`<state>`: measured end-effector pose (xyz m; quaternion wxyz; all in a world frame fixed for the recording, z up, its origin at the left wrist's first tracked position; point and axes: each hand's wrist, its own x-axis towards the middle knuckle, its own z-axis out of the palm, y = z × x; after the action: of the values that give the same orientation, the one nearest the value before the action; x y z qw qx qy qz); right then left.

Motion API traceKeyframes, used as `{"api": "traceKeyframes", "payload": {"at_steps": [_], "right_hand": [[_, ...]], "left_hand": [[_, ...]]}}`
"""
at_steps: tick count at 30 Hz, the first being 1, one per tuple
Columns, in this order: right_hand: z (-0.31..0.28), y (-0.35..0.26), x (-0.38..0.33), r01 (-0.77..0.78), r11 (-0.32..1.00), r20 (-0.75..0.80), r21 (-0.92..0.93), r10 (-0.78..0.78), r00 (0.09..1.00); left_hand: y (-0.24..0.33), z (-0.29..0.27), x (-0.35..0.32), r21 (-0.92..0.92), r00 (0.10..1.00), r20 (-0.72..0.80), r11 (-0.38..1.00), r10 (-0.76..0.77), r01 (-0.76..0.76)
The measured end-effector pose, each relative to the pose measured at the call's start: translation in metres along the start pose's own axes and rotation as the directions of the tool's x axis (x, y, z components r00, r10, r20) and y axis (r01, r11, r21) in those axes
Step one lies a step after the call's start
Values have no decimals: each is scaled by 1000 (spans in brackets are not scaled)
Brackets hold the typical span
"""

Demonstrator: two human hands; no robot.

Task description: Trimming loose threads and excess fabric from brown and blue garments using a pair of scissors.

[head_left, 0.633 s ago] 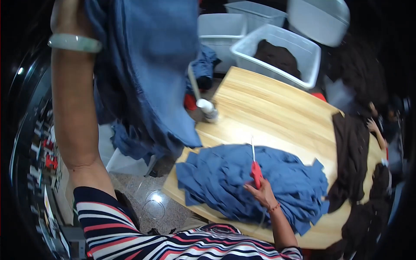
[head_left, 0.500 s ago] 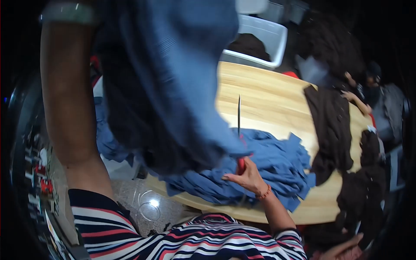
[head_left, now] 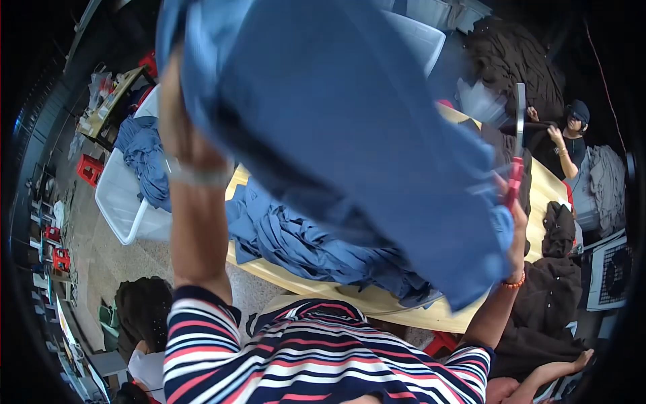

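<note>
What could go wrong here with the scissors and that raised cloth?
1. The right hand grips red-handled scissors, blade pointing up, pressed against the blue cloth; the blade could snag or cut it.
2. The left hand, hidden behind the cloth, holds it high, so it blocks most of the view of the wooden table.
3. A person sits just beyond the raised blade; a swing could come close.

Blue cloth [head_left: 350,135] aloft, scissors [head_left: 517,158] alongside
</note>
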<state>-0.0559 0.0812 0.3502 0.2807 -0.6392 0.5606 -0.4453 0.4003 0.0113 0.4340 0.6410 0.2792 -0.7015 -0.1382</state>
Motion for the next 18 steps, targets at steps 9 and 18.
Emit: {"api": "traceKeyframes", "payload": {"at_steps": [9,18], "right_hand": [[81,130,-15,-152,815,237,-559,332,913],[157,144,-43,-89,705,319,-704,426,846]], "left_hand": [[-83,-7,-340,-331,-8,-552,210,-834,920],[-82,40,-326,678,409,653,733,-638,60]]}}
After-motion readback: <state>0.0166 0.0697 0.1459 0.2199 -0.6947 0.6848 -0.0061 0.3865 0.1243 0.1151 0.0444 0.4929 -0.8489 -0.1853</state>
